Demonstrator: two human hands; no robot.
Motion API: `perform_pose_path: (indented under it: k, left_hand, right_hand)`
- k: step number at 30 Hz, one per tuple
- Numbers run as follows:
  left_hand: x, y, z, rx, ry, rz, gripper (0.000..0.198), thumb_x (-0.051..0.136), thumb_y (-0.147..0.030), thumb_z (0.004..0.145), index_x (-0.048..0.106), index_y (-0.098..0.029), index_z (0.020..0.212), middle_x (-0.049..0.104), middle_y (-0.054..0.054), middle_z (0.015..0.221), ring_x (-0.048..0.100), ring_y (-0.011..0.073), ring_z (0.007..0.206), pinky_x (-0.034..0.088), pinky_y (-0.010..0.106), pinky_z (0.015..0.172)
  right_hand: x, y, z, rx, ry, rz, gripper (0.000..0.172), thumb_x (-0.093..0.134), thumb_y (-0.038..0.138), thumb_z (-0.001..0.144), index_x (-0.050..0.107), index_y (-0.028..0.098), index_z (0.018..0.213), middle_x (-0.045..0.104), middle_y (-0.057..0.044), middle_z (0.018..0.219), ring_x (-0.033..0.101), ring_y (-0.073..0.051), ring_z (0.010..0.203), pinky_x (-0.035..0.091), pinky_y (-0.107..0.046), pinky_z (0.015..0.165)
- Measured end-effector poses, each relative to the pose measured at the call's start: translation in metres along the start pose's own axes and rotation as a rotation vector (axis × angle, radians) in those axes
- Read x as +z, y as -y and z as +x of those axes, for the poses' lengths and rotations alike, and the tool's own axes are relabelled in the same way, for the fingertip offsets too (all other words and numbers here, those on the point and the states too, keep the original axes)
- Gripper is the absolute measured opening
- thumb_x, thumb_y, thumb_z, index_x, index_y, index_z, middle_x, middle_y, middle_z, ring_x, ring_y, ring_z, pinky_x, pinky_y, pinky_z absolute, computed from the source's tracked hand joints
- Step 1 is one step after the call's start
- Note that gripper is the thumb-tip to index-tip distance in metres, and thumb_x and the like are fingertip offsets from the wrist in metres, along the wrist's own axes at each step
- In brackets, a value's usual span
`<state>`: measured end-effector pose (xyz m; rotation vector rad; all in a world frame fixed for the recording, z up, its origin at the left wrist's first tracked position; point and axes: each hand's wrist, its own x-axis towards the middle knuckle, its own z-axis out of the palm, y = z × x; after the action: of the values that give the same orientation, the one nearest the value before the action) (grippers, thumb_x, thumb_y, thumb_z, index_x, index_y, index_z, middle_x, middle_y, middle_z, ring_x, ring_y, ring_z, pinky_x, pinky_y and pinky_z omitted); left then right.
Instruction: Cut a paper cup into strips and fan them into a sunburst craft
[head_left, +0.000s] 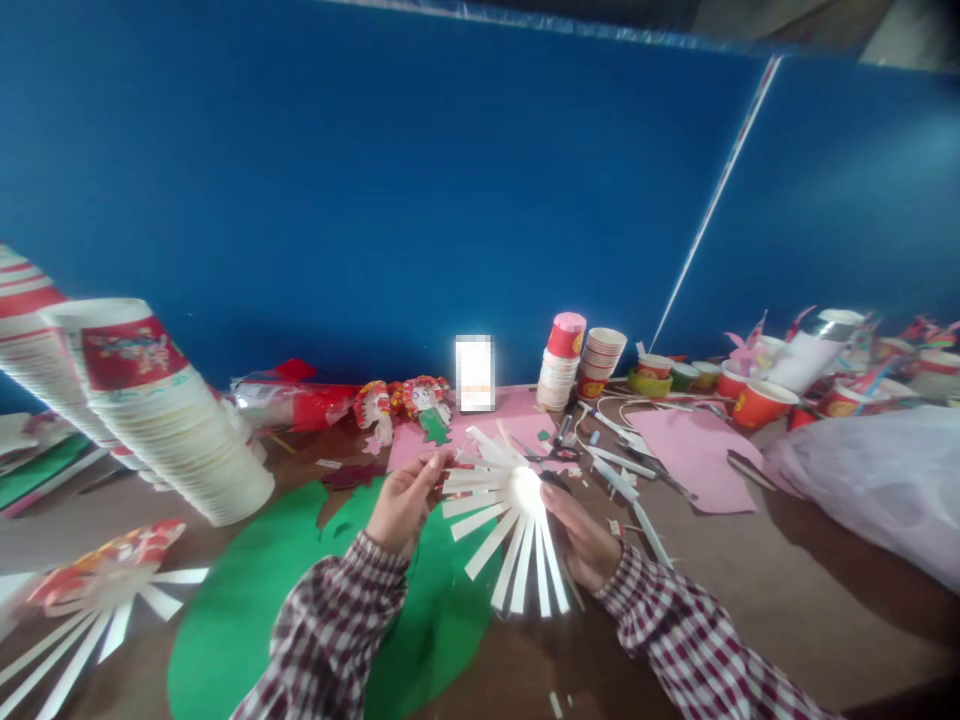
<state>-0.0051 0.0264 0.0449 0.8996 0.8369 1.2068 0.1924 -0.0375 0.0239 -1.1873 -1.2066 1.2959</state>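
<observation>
A cut paper cup point(526, 492) is held up over the table, its wall slit into white strips that fan out from the round base. My right hand point(583, 535) grips its right side near the base, fingers partly hidden behind it. At its left edge, the thumb and forefinger of my left hand point(406, 500) are pinched together on the end of an upper strip; the fingertips are slightly blurred. Below both hands lies a big green paper sheet point(247, 610). Black-handled scissors point(559, 454) rest just beyond the cup.
Tall stacked paper cups point(176, 420) lean at the left, with another fanned cut cup point(112, 590) nearer me. Finished paper figures point(424, 400), pink paper point(694, 460) and smaller cup stacks point(559, 375) stand toward the blue partition point(375, 200). A plastic bag point(877, 480) lies right.
</observation>
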Motion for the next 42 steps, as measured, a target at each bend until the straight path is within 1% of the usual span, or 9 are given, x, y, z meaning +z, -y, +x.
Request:
perform_pose_path:
  k: [2,6,20,24,27,31,36,39,42]
  left_hand:
    - [-0.003,0.004,0.003,-0.090,0.051,-0.027,0.032,0.074,-0.033,0.058,0.064,-0.013,0.082,0.067,0.007,0.077,0.062,0.0158,0.067,0.049,0.025,0.061]
    - [-0.006,0.014,0.001,-0.080,0.118,-0.056,0.026,0.074,-0.029,0.059,0.065,-0.013,0.078,0.068,0.007,0.076,0.063,0.0156,0.065,0.049,0.025,0.061]
    - [-0.005,0.017,0.000,-0.091,0.208,-0.081,0.021,0.071,-0.030,0.064,0.059,-0.013,0.068,0.065,0.004,0.065,0.060,0.0132,0.060,0.048,0.025,0.059]
    - [-0.006,0.018,0.004,-0.146,0.112,-0.097,0.029,0.075,-0.030,0.058,0.056,-0.014,0.072,0.061,-0.001,0.058,0.058,0.0102,0.053,0.047,0.021,0.053]
    - [-0.007,0.019,0.006,-0.170,0.042,-0.033,0.040,0.079,-0.029,0.050,0.056,-0.014,0.079,0.060,-0.003,0.059,0.055,0.0073,0.047,0.046,0.019,0.049]
    - [-0.006,0.016,0.004,-0.166,0.101,0.043,0.036,0.078,-0.030,0.051,0.056,-0.012,0.074,0.059,-0.003,0.059,0.053,0.0057,0.047,0.045,0.018,0.048]
    - [-0.012,0.006,0.002,-0.186,0.148,0.246,0.031,0.070,-0.038,0.061,0.055,-0.013,0.071,0.059,-0.001,0.060,0.056,0.0084,0.054,0.042,0.016,0.044]
    - [-0.017,0.006,0.005,-0.233,0.229,0.494,0.033,0.068,-0.041,0.061,0.054,-0.012,0.066,0.056,-0.001,0.051,0.053,0.0083,0.047,0.039,0.016,0.041]
    - [-0.018,0.012,0.007,-0.260,0.321,0.634,0.033,0.067,-0.040,0.061,0.058,-0.011,0.074,0.056,-0.002,0.049,0.052,0.0096,0.045,0.039,0.018,0.041]
  right_hand:
    - [0.004,-0.007,0.001,0.099,0.047,0.102,0.040,0.049,0.055,0.078,0.059,0.020,0.093,0.054,-0.002,0.063,0.042,-0.009,0.046,0.030,-0.020,0.037]
    - [0.010,-0.014,0.001,0.223,0.153,0.264,0.033,0.058,0.049,0.075,0.058,0.020,0.091,0.048,0.001,0.064,0.031,-0.005,0.044,0.020,-0.017,0.034]
    - [0.014,-0.011,0.000,0.230,0.239,0.291,0.036,0.058,0.052,0.074,0.063,0.020,0.090,0.046,0.002,0.061,0.028,-0.003,0.043,0.015,-0.014,0.033]
    - [0.007,-0.002,0.007,0.149,0.059,0.203,0.048,0.038,0.058,0.082,0.061,0.020,0.102,0.054,-0.003,0.069,0.040,-0.006,0.047,0.018,-0.015,0.033]
    - [-0.001,0.006,0.015,0.019,-0.050,0.043,0.045,0.042,0.051,0.083,0.054,0.021,0.114,0.056,-0.002,0.067,0.042,-0.006,0.044,0.022,-0.016,0.032]
    - [-0.004,0.020,0.026,-0.115,0.004,-0.175,0.040,0.044,0.039,0.085,0.046,0.020,0.120,0.056,0.002,0.059,0.046,-0.007,0.043,0.035,-0.017,0.039]
    - [0.009,0.032,0.037,-0.332,-0.015,-0.336,0.019,0.047,0.026,0.083,0.053,0.019,0.100,0.061,-0.004,0.089,0.059,-0.012,0.071,0.047,-0.023,0.059]
    - [0.015,0.025,0.039,-0.404,-0.061,-0.513,0.014,0.047,0.025,0.084,0.056,0.018,0.092,0.061,-0.003,0.081,0.057,-0.012,0.070,0.045,-0.022,0.061]
    - [0.015,0.012,0.037,-0.405,-0.051,-0.675,0.021,0.041,0.029,0.088,0.057,0.020,0.099,0.060,0.001,0.066,0.056,-0.012,0.059,0.043,-0.022,0.058]
